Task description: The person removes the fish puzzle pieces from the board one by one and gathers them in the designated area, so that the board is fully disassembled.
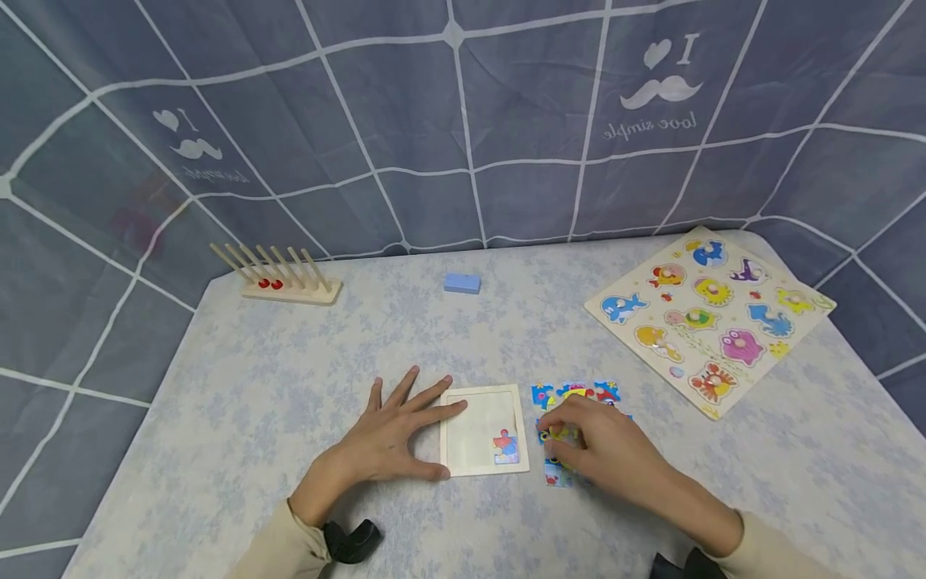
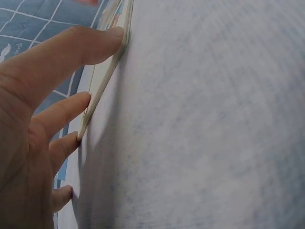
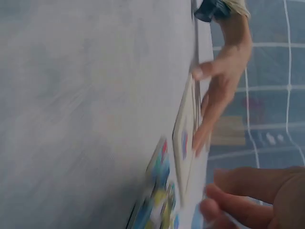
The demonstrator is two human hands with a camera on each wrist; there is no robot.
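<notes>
A small square wooden puzzle tray (image 1: 469,430) lies on the table, with one pink and blue jigsaw piece (image 1: 506,449) in its near right corner. My left hand (image 1: 394,438) spreads its fingers at the tray's left side; in the left wrist view, the thumb and some fingertips touch its edge. Several colourful jigsaw pieces (image 1: 559,476) lie in a cluster right of the tray. Over them hovers my right hand (image 1: 608,446), fingers loosely bent, thumb and index finger apart. No piece shows between its fingers in the right wrist view, and the hand hides part of the cluster.
At the back left stands a wooden peg rack (image 1: 289,294) with two red beads. A blue block (image 1: 462,283) lies at the back middle. A sea-animal peg puzzle board (image 1: 694,346) lies at the right. Behind the table hangs a blue-grey checked curtain (image 1: 405,104).
</notes>
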